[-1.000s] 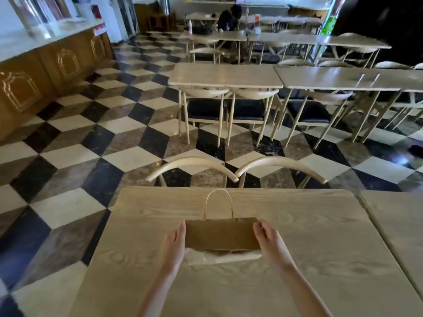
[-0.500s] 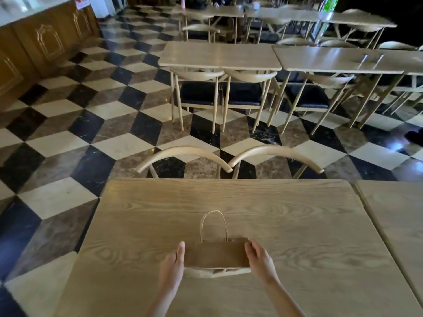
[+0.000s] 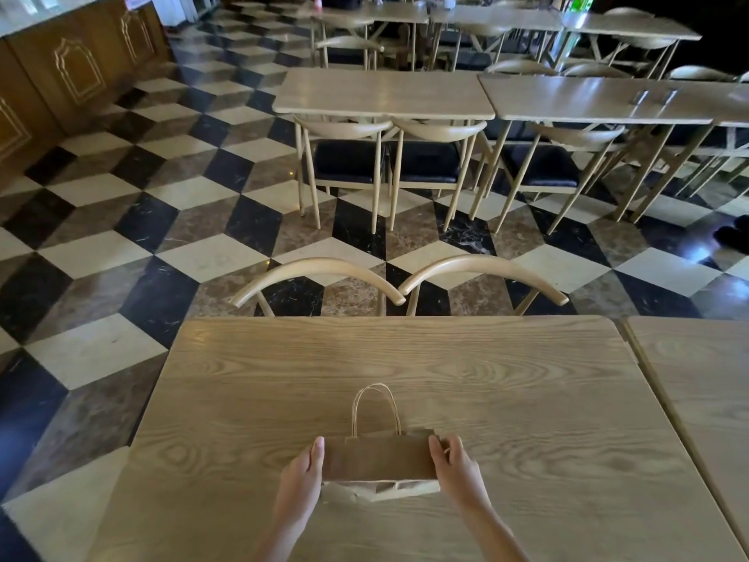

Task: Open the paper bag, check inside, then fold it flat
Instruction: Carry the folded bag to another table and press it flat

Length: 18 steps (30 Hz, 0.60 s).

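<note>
A small brown paper bag (image 3: 377,456) lies flat on the wooden table (image 3: 405,358), near the front edge. Its twisted paper handle (image 3: 375,407) points away from me and its folded base faces me. My left hand (image 3: 302,476) rests against the bag's left edge with fingers straight. My right hand (image 3: 454,466) holds the right edge, fingers curled around its far corner.
Two curved chair backs (image 3: 399,277) stand at the table's far side. A second table (image 3: 697,383) adjoins on the right. Beyond lie a checkered floor, more tables and chairs, and a wooden counter (image 3: 73,71) at the left.
The view has tilted down, so the bag and hands sit lower in frame. My hands stay on the bag's two sides; my right fingers have curled around the far right corner.
</note>
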{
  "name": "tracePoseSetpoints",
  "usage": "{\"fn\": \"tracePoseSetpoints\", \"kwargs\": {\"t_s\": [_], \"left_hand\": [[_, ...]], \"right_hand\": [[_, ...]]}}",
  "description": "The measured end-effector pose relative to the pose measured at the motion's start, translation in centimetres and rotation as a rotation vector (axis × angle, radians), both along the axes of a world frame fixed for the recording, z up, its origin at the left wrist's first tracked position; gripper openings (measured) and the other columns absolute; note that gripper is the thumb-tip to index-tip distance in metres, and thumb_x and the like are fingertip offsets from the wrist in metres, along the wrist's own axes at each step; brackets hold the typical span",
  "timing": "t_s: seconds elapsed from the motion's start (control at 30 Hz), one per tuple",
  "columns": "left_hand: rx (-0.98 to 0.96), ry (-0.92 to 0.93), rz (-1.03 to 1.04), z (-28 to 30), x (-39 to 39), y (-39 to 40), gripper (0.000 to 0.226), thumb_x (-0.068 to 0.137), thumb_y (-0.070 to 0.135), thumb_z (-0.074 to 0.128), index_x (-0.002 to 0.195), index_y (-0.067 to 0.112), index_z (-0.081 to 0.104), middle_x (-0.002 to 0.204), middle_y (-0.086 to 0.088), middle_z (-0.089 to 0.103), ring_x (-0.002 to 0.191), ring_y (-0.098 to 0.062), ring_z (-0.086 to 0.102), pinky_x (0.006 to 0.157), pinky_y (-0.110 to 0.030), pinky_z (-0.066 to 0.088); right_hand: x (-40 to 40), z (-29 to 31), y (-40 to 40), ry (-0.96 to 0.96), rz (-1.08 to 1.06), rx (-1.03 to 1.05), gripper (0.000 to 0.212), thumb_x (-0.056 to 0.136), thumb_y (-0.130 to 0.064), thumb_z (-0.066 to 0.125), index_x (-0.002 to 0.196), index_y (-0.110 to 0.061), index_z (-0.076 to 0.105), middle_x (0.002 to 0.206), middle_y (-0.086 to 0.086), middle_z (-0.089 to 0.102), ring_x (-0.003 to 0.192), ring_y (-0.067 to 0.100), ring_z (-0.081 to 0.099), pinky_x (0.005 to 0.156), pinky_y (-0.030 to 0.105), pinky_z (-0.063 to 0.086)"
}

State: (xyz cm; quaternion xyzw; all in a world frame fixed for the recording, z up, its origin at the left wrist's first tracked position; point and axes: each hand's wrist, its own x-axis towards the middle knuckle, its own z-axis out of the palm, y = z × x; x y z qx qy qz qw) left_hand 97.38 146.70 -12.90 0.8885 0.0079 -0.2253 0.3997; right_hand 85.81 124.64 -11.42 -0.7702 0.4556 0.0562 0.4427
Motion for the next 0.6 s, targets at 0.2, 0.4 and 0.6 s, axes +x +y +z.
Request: {"fn": "tracePoseSetpoints", "kwargs": {"t_s": [0.2,0.4,0.6], "left_hand": [[0.234,-0.469,-0.074,0.7,-0.7,-1.1,0.015,0.088,0.022,0.064,0.091,0.010,0.056,0.084,-0.005,0.058,0.064,-0.022,0.057,0.051,-0.035,0.047],[0.425,-0.701,-0.466,0.7,-1.8,-3.4,0.029,0.085,0.025,0.061,0.112,0.012,0.063,0.115,-0.011,0.057,0.105,-0.028,0.056,0.087,-0.041,0.049],[0.513,-0.612,-0.483,0.3,-2.7,-4.7,0.042,0.094,0.037,0.043,0.122,0.010,0.060,0.115,-0.006,0.064,0.112,-0.027,0.056,0.105,-0.049,0.035]], "right_hand": [[0.5,0.5,1.4,0.039,0.176,-0.586,0.030,0.088,-0.039,0.062,0.104,-0.014,0.056,0.100,0.009,0.056,0.094,0.030,0.057,0.077,0.043,0.049],[2.2,0.4,4.5,-0.040,0.493,-0.789,0.038,0.090,-0.038,0.046,0.115,-0.012,0.058,0.117,0.012,0.059,0.104,0.031,0.058,0.101,0.054,0.042],[2.7,-1.8,5.5,-0.015,0.523,-0.737,0.039,0.098,-0.040,0.032,0.120,-0.017,0.054,0.123,0.005,0.060,0.118,0.025,0.054,0.114,0.062,0.022]]}}
